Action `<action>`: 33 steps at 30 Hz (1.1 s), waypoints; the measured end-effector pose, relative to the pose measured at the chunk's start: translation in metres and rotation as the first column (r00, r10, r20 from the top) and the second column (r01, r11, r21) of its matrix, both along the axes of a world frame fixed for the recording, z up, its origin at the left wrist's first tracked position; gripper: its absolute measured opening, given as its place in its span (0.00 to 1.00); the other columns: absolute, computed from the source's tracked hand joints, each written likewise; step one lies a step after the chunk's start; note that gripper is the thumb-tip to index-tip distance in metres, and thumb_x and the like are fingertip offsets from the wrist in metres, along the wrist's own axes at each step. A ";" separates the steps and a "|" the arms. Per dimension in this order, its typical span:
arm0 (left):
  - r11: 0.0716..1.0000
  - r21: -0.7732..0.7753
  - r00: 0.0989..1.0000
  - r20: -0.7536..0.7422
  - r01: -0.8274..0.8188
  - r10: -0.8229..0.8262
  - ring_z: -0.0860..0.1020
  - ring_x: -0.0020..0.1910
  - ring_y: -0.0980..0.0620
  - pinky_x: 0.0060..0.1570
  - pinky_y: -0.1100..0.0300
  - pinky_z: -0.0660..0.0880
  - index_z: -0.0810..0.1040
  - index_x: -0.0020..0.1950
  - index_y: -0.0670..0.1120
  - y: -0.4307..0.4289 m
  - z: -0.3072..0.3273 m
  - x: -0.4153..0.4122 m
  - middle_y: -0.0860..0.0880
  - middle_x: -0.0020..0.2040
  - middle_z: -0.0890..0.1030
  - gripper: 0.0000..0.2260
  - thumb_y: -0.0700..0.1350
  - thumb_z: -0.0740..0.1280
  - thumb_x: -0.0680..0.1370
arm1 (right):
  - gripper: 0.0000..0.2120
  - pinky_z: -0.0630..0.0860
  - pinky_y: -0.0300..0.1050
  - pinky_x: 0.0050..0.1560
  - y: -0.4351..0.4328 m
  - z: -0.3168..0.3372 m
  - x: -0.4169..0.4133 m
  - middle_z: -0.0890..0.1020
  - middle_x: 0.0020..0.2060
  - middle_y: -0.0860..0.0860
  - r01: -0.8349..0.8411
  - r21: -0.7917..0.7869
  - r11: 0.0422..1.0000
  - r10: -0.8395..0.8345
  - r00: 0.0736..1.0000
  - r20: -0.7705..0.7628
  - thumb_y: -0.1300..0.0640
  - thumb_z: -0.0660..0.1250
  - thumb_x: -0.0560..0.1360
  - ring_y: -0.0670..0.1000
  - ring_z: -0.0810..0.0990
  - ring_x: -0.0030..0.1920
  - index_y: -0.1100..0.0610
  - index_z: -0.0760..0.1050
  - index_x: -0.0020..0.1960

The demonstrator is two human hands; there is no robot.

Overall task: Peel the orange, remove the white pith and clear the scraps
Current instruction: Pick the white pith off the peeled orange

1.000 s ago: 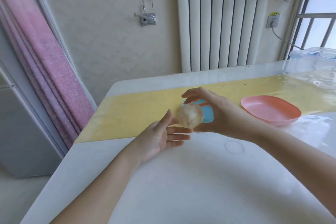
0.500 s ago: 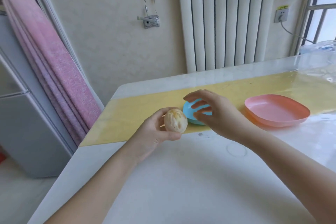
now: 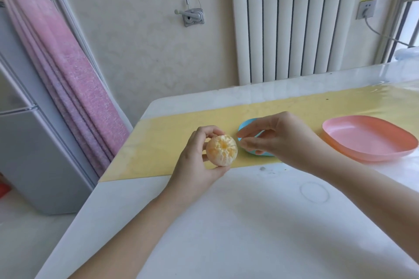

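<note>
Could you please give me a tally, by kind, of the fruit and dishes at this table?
Fruit: 1, the peeled orange held in the left hand
Dishes: 2, the blue dish and the pink plate
Total: 3

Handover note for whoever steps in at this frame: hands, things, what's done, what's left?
Left hand grips the orange above the yellow mat.
Right hand hovers beside it, in front of the blue dish; unclear whether its fingertips pinch anything.
Pink plate sits to the right, apart.
Done: peel is off.
Left: strip the white pith patches, clear scraps; none are visible here.
</note>
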State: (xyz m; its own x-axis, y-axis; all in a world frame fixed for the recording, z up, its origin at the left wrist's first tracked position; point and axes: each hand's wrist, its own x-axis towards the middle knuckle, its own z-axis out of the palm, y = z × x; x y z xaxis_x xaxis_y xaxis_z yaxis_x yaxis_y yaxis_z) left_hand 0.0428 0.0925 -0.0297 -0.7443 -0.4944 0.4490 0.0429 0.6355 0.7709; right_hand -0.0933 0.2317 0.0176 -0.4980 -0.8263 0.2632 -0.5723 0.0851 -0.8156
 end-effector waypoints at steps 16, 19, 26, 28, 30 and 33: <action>0.991 -0.068 0.993 -0.015 -0.116 0.115 0.77 0.50 0.60 0.47 0.71 0.72 0.69 0.59 0.58 0.004 0.006 0.014 0.60 0.53 0.77 0.27 0.42 0.79 0.67 | 0.04 0.79 0.36 0.40 -0.008 -0.006 0.037 0.85 0.37 0.44 -0.030 -0.250 0.968 0.043 0.998 0.050 0.56 0.75 0.68 0.40 0.83 0.39 0.53 0.82 0.42; 0.995 -0.035 0.996 0.008 -0.089 0.090 0.77 0.51 0.59 0.48 0.70 0.73 0.68 0.60 0.58 0.007 0.008 0.014 0.58 0.55 0.77 0.28 0.45 0.79 0.67 | 0.06 0.80 0.42 0.42 -0.009 -0.011 0.036 0.84 0.38 0.45 -0.018 -0.279 0.960 0.030 0.999 0.036 0.57 0.76 0.67 0.42 0.83 0.40 0.50 0.81 0.43; 1.000 0.012 0.997 0.073 -0.025 0.024 0.77 0.43 0.58 0.43 0.69 0.75 0.67 0.61 0.61 0.012 0.007 0.014 0.57 0.51 0.76 0.25 0.46 0.71 0.68 | 0.04 0.78 0.36 0.44 -0.007 -0.019 0.031 0.80 0.42 0.47 -0.067 -0.368 0.928 -0.027 0.969 -0.246 0.60 0.74 0.70 0.45 0.82 0.42 0.54 0.84 0.45; 0.999 0.008 0.997 0.066 -0.032 0.032 0.76 0.42 0.61 0.42 0.71 0.73 0.69 0.61 0.58 0.011 0.007 0.015 0.57 0.50 0.76 0.25 0.42 0.73 0.70 | 0.06 0.78 0.38 0.45 -0.005 -0.020 0.030 0.80 0.43 0.47 -0.106 -0.367 0.924 -0.010 0.954 -0.299 0.55 0.74 0.70 0.45 0.81 0.42 0.55 0.84 0.46; 0.998 -0.019 0.997 0.054 -0.055 0.056 0.75 0.39 0.62 0.39 0.73 0.71 0.70 0.60 0.56 0.009 0.007 0.016 0.57 0.47 0.76 0.24 0.39 0.73 0.70 | 0.08 0.77 0.38 0.45 -0.006 -0.021 0.028 0.79 0.43 0.46 -0.125 -0.358 0.925 -0.018 0.929 -0.370 0.53 0.73 0.69 0.44 0.79 0.42 0.54 0.83 0.47; 0.994 -0.075 0.996 0.041 -0.081 0.084 0.74 0.38 0.63 0.37 0.74 0.70 0.71 0.60 0.56 0.008 0.009 0.017 0.58 0.44 0.76 0.24 0.38 0.74 0.70 | 0.08 0.76 0.39 0.43 -0.008 -0.022 0.026 0.79 0.43 0.46 -0.131 -0.342 0.931 -0.033 0.900 -0.434 0.52 0.72 0.69 0.45 0.78 0.40 0.53 0.83 0.47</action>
State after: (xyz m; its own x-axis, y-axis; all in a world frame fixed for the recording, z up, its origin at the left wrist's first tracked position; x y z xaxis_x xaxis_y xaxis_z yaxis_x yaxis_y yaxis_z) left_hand 0.0597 0.1003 -0.0207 -0.7224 -0.5220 0.4535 -0.0449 0.6899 0.7225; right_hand -0.0676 0.2239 -0.0047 -0.2308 -0.6563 0.7183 -0.8652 -0.1992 -0.4601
